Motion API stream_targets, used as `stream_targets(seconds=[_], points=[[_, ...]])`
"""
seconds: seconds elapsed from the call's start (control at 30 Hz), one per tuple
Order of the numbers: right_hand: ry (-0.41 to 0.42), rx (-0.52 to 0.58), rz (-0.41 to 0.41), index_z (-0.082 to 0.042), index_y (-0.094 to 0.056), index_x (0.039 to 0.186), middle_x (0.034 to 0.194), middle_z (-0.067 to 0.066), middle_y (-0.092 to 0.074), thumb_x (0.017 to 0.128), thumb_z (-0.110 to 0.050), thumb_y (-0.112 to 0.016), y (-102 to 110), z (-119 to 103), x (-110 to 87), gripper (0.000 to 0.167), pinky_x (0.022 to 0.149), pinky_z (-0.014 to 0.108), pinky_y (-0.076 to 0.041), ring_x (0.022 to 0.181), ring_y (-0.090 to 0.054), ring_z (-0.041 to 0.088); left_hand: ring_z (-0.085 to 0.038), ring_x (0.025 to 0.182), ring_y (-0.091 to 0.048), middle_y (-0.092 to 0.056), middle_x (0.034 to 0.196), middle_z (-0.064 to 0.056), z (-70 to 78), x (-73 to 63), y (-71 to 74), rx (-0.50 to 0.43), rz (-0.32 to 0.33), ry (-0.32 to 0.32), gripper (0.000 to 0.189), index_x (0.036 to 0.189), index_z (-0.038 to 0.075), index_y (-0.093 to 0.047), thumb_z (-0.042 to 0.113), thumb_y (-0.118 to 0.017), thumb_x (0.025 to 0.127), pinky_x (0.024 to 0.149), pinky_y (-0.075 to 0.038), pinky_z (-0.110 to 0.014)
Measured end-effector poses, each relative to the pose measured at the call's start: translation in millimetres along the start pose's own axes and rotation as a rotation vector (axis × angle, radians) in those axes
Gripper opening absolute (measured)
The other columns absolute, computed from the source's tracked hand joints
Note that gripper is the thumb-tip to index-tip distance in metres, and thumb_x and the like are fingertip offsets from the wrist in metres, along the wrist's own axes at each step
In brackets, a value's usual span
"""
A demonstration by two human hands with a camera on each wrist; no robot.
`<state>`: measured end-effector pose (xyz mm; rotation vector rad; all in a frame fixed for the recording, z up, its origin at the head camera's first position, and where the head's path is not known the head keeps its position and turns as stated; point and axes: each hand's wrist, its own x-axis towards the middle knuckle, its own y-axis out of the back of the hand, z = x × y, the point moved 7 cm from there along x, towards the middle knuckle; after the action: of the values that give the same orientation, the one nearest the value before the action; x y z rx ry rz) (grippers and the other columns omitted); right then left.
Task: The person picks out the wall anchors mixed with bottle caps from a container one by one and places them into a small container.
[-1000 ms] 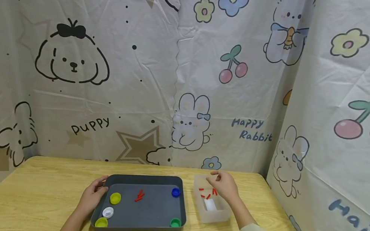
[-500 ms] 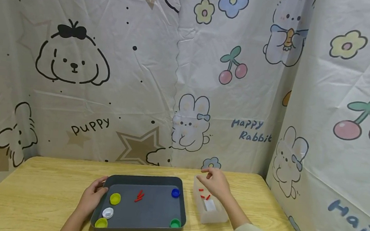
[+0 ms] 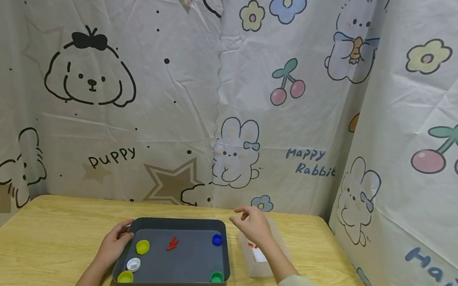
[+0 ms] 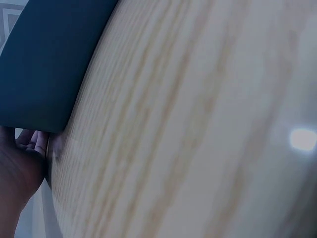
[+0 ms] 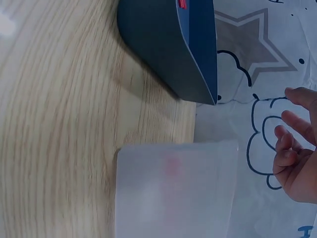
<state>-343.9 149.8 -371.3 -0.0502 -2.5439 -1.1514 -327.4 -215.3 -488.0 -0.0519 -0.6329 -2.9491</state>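
L hand [image 3: 115,241] holds tray [image 3: 196,257], L side; R hand [image 3: 255,225] nr bin [image 3: 258,270]

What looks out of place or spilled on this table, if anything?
Nothing visible looks spilled or damaged. Slightly odd: the tray sits a little askew to the back edge of the table, and the red sticks inside it lie in a loose cluster.

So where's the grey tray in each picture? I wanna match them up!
Head: the grey tray is near the bottom, a bit left of the middle.
Left wrist: the grey tray is at the top left, seen from outside.
Right wrist: the grey tray is at the top middle, partly cut off.
Shared landmark: the wooden table.
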Motion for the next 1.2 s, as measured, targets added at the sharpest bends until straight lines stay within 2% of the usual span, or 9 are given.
stream_targets(seconds=[0.13,0.23,0.47,0.8,0.97,1.2], points=[[0.022,0.017,-0.016,-0.012,-0.07,0.101,0.081,0.003,-0.056,0.082,-0.03,-0.069,-6.4,-8.0,0.2,0.027,0.055,0.026,-0.039,0.067,-0.046,0.013,-0.038,0.121,-0.047,-0.043,0.136,-0.028,0.3,-0.9,0.4,-0.001,0.001,-0.002,0.047,0.143,0.003,-0.033,0.011,-0.042,0.098,0.087,-0.044,-0.029],[0.03,0.033,-0.035,-0.013,-0.07,0.102,0.084,0.004,-0.058,0.082,-0.031,-0.069,-11.6,-13.9,-0.1,0.027,0.057,0.026,-0.04,0.07,-0.048,0.013,-0.036,0.12,-0.047,-0.043,0.136,-0.027,-0.8,-1.1,0.7,-0.004,0.003,0.003,0.047,0.143,0.003,-0.033,0.012,-0.042,0.097,0.084,-0.043,-0.024],[0.058,0.057,-0.075,-0.013,-0.07,0.102,0.086,0.006,-0.058,0.082,-0.032,-0.068,-26.1,-27.9,-1.0,0.028,0.057,0.025,-0.04,0.073,-0.048,0.014,-0.037,0.121,-0.046,-0.042,0.136,-0.028,-2.1,-0.3,-0.4,-0.001,-0.004,-0.002,0.048,0.143,0.003,-0.033,0.013,-0.042,0.097,0.091,-0.043,-0.035],[0.106,0.035,-0.12,-0.012,-0.069,0.102,0.08,0.0,-0.057,0.083,-0.032,-0.069,-49.1,-44.9,-3.8,0.027,0.059,0.022,-0.04,0.07,-0.047,0.008,-0.039,0.122,-0.045,-0.04,0.137,-0.029,-1.7,0.9,-0.8,-0.011,-0.003,-0.004,0.047,0.143,0.003,-0.032,0.012,-0.042,0.097,0.098,-0.04,-0.048],[0.117,0.034,-0.145,-0.011,-0.07,0.102,0.078,-0.003,-0.056,0.084,-0.031,-0.068,-63.0,-49.4,-5.1,0.027,0.059,0.022,-0.04,0.068,-0.047,0.007,-0.04,0.123,-0.044,-0.039,0.138,-0.03,-1.5,0.8,-0.7,-0.014,-0.007,-0.004,0.047,0.143,0.003,-0.032,0.011,-0.042,0.097,0.1,-0.038,-0.051],[0.122,0.039,-0.166,-0.013,-0.071,0.099,0.084,-0.001,-0.059,0.084,-0.029,-0.068,-84.0,-58.0,-9.4,0.022,0.059,0.022,-0.04,0.071,-0.049,0.007,-0.04,0.123,-0.044,-0.04,0.137,-0.03,-1.1,-0.1,-0.1,-0.011,-0.002,0.004,0.048,0.143,0.003,-0.032,0.011,-0.042,0.096,0.1,-0.038,-0.051]])
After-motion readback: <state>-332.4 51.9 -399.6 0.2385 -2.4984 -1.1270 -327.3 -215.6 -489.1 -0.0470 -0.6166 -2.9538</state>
